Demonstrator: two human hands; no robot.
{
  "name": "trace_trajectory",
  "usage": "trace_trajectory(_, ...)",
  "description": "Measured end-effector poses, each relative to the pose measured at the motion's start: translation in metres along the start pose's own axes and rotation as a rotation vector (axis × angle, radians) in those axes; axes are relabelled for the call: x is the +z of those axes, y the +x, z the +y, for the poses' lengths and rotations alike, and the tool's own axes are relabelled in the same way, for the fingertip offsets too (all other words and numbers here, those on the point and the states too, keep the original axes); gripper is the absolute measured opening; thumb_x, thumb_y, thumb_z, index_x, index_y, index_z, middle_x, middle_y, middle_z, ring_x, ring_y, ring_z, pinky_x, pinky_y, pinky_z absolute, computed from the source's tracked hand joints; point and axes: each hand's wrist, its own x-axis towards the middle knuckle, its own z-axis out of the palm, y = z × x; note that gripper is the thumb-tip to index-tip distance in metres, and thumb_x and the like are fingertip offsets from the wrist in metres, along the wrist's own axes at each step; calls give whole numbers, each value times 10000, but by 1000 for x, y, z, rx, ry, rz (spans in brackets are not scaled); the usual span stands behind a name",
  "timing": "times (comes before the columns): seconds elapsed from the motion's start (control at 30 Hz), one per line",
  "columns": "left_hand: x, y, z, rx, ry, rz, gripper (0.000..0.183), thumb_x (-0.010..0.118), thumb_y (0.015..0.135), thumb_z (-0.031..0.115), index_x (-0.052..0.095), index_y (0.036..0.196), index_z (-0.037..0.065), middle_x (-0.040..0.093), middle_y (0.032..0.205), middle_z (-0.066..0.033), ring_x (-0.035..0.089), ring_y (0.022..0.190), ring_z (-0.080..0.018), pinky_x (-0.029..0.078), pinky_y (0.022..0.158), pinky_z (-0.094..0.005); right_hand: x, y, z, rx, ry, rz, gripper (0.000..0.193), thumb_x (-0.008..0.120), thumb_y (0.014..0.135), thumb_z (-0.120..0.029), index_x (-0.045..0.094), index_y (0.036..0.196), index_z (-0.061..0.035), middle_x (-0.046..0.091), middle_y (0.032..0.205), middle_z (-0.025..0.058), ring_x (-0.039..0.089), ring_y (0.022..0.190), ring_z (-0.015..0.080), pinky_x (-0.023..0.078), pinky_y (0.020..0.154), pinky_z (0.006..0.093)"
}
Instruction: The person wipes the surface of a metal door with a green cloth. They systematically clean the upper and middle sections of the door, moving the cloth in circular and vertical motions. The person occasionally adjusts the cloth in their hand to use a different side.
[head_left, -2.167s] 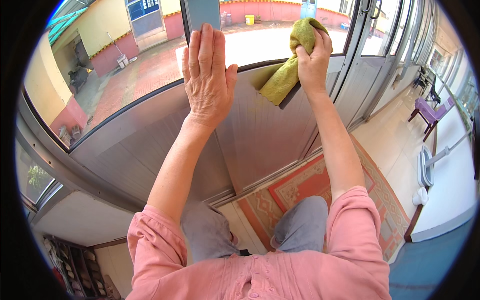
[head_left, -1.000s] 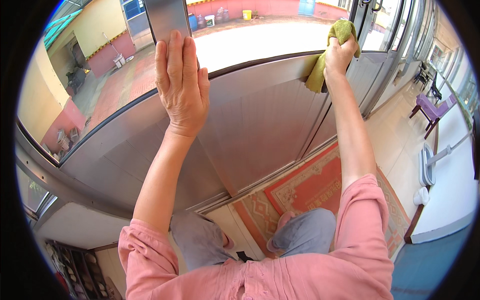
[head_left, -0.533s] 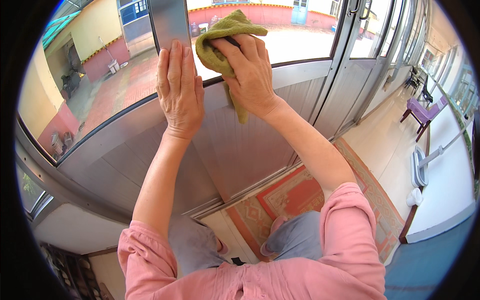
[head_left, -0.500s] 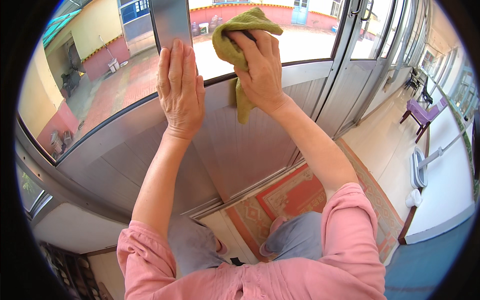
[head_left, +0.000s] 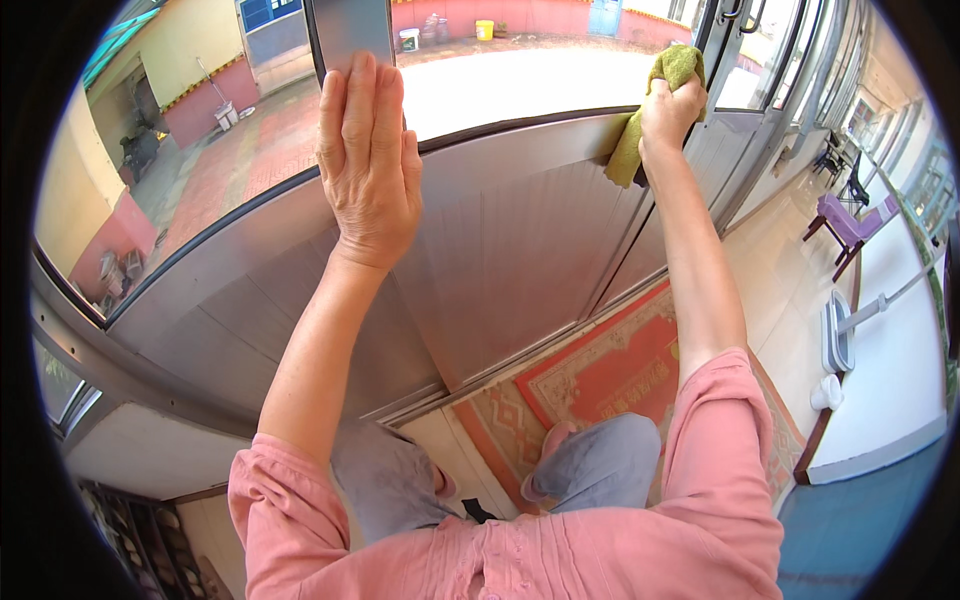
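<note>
My left hand (head_left: 368,165) lies flat, fingers stretched upward, against the upright metal frame (head_left: 352,28) between two panes. My right hand (head_left: 672,115) grips a green cloth (head_left: 680,66) at the right edge of the glass pane (head_left: 520,80), beside the door's upright frame. One end of the cloth hangs below the hand over the metal lower panel (head_left: 500,240). The fingers of the right hand are partly hidden by the cloth.
A red patterned mat (head_left: 600,380) lies on the floor below the door, by my feet. To the right are a purple chair (head_left: 850,222), a long-handled mop (head_left: 838,330) and a white cup-like object (head_left: 826,393). A shoe rack (head_left: 140,540) stands at lower left.
My right hand has moved right along the pane with the cloth, from near the left hand to the frame at the right. The left hand stays nearly in place.
</note>
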Motion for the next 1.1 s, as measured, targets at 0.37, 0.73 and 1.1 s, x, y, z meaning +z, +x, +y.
trace_trajectory(0.37,0,3,3,-24,32,-16,515,506,1023,79,456,1532,20,366,1637,-149,272,1538,-386,242,1243,-474,2,-149,-107,-826,57,-336,538,733,760,16,655,1265,-153,541,1259,84,511,1115,357,456,968,467)
trace_trajectory(0.73,0,4,3,19,41,40,547,545,990,49,478,1532,56,380,1639,-96,276,1545,-334,249,1256,-419,-26,-29,7,-668,-149,-192,581,732,858,-25,533,1392,-140,481,1366,103,477,1281,385,440,1100,470)
trace_trajectory(1.1,3,0,-4,30,6,36,513,527,1027,95,460,1534,46,371,1642,-124,280,1534,-387,236,1243,-458,-4,-18,12,-115,116,-32,457,608,916,-54,538,1366,-28,482,1380,169,487,1322,350,384,1138,443)
